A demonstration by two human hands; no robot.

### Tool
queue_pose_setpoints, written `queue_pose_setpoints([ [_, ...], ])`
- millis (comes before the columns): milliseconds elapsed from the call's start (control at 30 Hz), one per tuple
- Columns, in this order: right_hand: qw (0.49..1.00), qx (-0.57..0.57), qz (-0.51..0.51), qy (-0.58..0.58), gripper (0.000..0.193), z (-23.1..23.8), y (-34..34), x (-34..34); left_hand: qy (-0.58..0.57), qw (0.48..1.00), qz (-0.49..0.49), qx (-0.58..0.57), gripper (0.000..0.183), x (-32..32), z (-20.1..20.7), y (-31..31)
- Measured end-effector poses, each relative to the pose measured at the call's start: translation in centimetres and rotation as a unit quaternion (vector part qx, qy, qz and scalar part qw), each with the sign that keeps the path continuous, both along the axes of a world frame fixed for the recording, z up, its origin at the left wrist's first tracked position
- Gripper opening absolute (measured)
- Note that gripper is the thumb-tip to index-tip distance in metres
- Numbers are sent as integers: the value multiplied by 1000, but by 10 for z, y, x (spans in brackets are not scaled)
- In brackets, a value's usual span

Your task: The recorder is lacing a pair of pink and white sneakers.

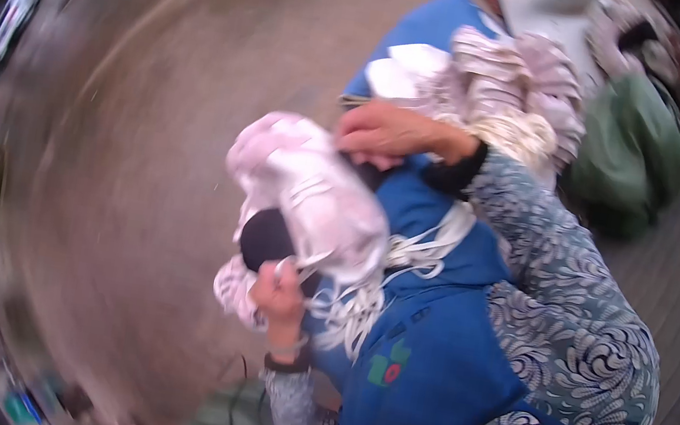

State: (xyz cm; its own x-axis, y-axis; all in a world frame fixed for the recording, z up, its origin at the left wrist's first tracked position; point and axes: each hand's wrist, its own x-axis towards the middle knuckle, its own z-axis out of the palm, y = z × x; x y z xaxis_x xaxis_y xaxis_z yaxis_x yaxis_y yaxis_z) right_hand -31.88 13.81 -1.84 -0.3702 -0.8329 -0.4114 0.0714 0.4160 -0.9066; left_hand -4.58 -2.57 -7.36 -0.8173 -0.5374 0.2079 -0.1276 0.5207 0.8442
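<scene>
A pale pink and white cloth bundle point(309, 186) lies across my lap, over the blue apron point(441, 360). My left hand point(279, 296) is closed by its lower end, pinching a thin white strip. Just beyond that hand a dark rounded patch point(266, 238) shows at the bundle's side. My right hand point(382, 134) has its fingers curled at the bundle's upper right edge, and whatever is in them is hidden. Loose white strips point(352, 311) hang in a tangle over the apron, with more strips point(440, 245) to the right.
Folded pale pink cloth bundles point(496, 82) are piled on a blue surface point(424, 32) at the far right. Beside them stands a full green sack point(630, 155). Brown floor point(151, 184) stretches away to the left, blurred. More green cloth point(225, 424) lies near my left forearm.
</scene>
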Motion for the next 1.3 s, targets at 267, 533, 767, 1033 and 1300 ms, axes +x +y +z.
queue_pose_setpoints([
  [267,998,-54,-10,21,17,15,57,12,-165,977,-27,129,30,-12,38,-8],
  [533,720,354,-331,497,46,-116,220,-3,-104,984,-64,128,31,-11,19,-18],
  [767,721,378,-223,536,37,-143,240,16,-128,980,-52,141,29,-10,20,-16],
  [1033,715,349,-264,546,37,-121,239,7,-91,973,-62,203,31,-2,18,-19],
  [1300,911,-43,-301,277,20,3,125,0,-152,940,-113,285,24,5,63,15],
])
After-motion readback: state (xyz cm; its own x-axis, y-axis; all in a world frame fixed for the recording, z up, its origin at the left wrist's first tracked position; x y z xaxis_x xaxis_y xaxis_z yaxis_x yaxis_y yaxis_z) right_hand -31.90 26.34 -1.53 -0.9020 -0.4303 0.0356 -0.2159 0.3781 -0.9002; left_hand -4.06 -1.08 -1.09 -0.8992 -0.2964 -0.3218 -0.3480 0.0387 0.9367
